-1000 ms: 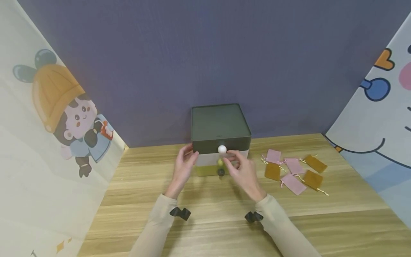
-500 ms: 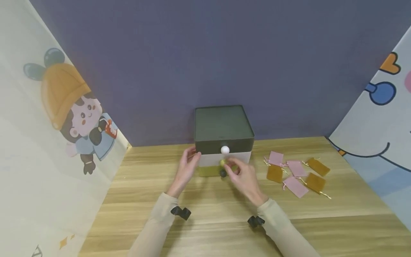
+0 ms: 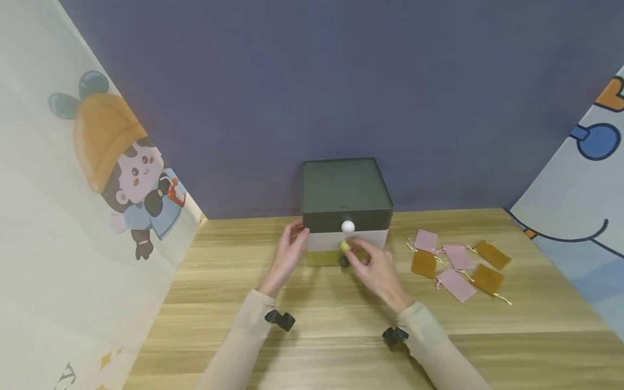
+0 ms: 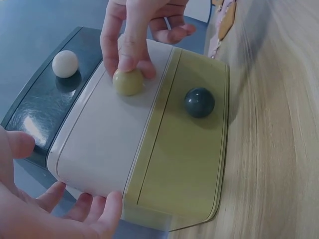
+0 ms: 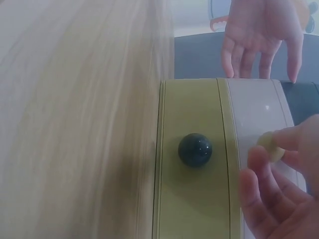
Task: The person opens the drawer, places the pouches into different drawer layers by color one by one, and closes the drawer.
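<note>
A small three-tier drawer box [image 3: 347, 184] stands against the back wall, with a dark green top drawer, a whitish middle drawer [image 4: 99, 144] and an olive-yellow bottom drawer [image 4: 184, 164]. Each front has a round knob. My right hand [image 3: 377, 271] pinches the yellow knob [image 4: 127, 83] of the middle drawer between thumb and fingers. Above it is the white knob [image 3: 348, 226], below it the dark green knob [image 5: 195, 150]; neither is touched. My left hand [image 3: 286, 257] rests at the box's left side, fingers fairly straight and the thumb by the front edge. All the drawers look closed.
Several small drawstring pouches, pink ones [image 3: 456, 285] and mustard ones [image 3: 488, 279], lie on the wooden table [image 3: 331, 346] to the right of the box. A dark blue-grey wall [image 3: 341, 81] rises behind it, and cartoon-printed panels stand on both sides.
My right hand has come down from beside the white knob to the yellow knob and now pinches it. The left hand stays at the box's side. The head view has shifted slightly.
</note>
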### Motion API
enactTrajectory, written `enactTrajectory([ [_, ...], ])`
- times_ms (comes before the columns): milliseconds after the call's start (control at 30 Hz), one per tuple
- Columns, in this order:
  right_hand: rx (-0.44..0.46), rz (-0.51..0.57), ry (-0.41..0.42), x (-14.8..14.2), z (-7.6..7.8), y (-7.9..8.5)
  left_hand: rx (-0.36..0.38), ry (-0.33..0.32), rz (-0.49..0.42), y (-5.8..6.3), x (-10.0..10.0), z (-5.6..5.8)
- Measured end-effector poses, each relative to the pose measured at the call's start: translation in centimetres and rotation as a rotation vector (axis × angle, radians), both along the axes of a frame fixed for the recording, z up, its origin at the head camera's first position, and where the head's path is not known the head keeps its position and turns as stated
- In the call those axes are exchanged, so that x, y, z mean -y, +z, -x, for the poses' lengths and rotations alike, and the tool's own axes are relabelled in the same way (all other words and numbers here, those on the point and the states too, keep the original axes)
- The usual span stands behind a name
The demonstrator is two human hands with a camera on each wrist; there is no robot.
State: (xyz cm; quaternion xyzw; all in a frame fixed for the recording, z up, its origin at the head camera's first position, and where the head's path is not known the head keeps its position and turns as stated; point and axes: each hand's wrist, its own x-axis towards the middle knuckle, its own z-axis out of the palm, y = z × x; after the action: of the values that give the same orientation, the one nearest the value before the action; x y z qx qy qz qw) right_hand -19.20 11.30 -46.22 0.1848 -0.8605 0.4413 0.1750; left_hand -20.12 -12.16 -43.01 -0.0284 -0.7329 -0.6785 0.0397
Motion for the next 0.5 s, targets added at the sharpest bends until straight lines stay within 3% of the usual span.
enactTrajectory([
  [500, -0.001, 0.018, 0.012, -0.03, -0.11, 0.04, 0.017, -0.013, 0.005, 0.01, 0.06, 0.15],
])
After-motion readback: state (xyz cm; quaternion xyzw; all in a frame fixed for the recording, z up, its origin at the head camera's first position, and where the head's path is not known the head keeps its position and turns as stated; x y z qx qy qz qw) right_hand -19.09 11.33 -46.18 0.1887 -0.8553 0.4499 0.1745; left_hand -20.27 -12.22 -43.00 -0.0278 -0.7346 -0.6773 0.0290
